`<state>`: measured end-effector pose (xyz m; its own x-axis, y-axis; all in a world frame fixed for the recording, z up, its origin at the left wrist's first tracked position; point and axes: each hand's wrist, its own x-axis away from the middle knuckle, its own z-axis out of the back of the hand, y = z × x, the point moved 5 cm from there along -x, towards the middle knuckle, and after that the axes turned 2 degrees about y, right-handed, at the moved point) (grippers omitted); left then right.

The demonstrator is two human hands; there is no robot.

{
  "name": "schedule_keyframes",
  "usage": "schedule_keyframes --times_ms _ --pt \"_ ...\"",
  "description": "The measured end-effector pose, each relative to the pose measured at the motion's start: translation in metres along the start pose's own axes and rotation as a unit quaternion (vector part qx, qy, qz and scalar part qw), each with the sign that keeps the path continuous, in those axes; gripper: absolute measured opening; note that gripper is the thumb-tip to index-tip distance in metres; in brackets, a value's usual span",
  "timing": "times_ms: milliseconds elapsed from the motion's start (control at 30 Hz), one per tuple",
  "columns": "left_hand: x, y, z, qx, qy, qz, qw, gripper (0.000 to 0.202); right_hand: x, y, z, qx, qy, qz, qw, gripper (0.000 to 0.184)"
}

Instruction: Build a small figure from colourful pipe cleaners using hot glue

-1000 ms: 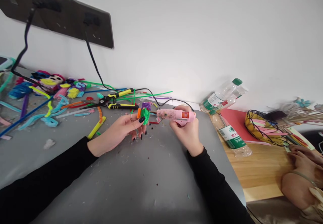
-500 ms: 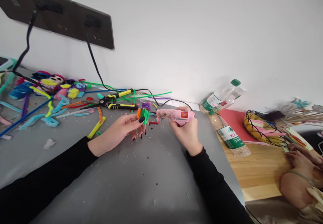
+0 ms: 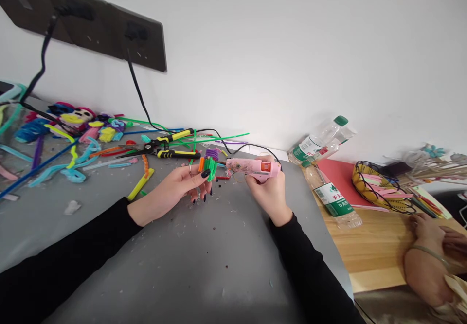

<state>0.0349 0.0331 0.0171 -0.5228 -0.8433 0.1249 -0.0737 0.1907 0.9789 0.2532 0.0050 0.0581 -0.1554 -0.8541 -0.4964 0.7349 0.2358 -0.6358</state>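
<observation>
Between the thumb and fingers of my left hand (image 3: 188,183) is a small pipe-cleaner figure (image 3: 210,167) in green, purple and orange. My right hand (image 3: 270,188) is wrapped round the handle of a pink hot glue gun (image 3: 248,166). The gun's nozzle points left, up against or very close to the figure's right side; whether they touch I cannot tell. Just behind my left hand lie black-and-yellow pliers (image 3: 156,148) with their handles spread. A yellow pipe-cleaner piece (image 3: 140,184) rests by my left wrist.
Pipe-cleaner figures (image 3: 73,119) and loose strips crowd the grey mat's (image 3: 204,275) left and back. Clear plastic bottles (image 3: 337,205) stand and lie at right, near a yellow basket (image 3: 379,188). A co-worker's hands (image 3: 426,234) are at far right. A black power strip (image 3: 109,34) is on the wall.
My hands, the figure and the glue gun hold almost the same place. At far right, the co-worker's hands and arm have shifted a little.
</observation>
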Motion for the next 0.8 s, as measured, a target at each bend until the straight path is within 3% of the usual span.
schedule_keyframes --times_ms 800 --pt "-0.0005 -0.0043 0.0017 0.006 -0.004 0.011 1.000 0.047 0.0018 0.0000 -0.0007 0.005 0.003 0.044 0.999 0.010"
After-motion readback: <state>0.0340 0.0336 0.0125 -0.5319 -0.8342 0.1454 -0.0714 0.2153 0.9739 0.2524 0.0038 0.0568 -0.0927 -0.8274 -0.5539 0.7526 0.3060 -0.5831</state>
